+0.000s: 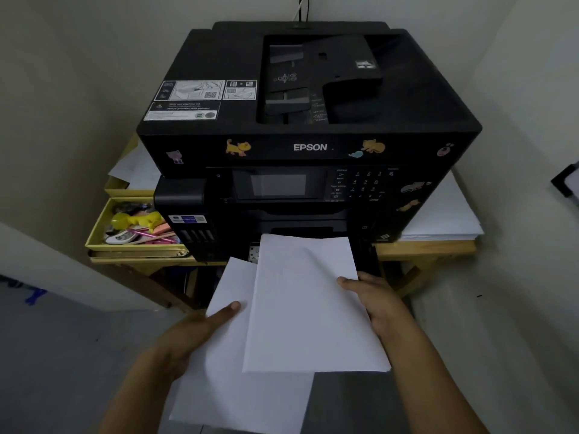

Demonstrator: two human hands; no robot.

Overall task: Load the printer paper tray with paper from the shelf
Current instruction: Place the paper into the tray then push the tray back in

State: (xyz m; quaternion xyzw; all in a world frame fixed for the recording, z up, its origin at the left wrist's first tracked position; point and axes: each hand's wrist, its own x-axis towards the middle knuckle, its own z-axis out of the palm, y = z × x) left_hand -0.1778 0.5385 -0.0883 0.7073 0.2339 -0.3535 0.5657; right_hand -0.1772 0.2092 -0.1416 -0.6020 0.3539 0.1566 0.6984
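Left hand (pixel 200 327) gripping lower sheets (pixel 228 355), right hand (pixel 376 296) gripping upper stack (pixel 307 302); square edges before feeding into printer (pixel 310 145).

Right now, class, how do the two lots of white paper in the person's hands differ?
The upper paper, held by the right hand, reaches the printer; the lower paper, held by the left hand, stops short. The upper lies straight towards the printer; the lower is skewed left, partly covered. Both are blank white.

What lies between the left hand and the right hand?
In the head view, two white paper stacks: the left hand holds the lower stack, the right hand the upper stack.
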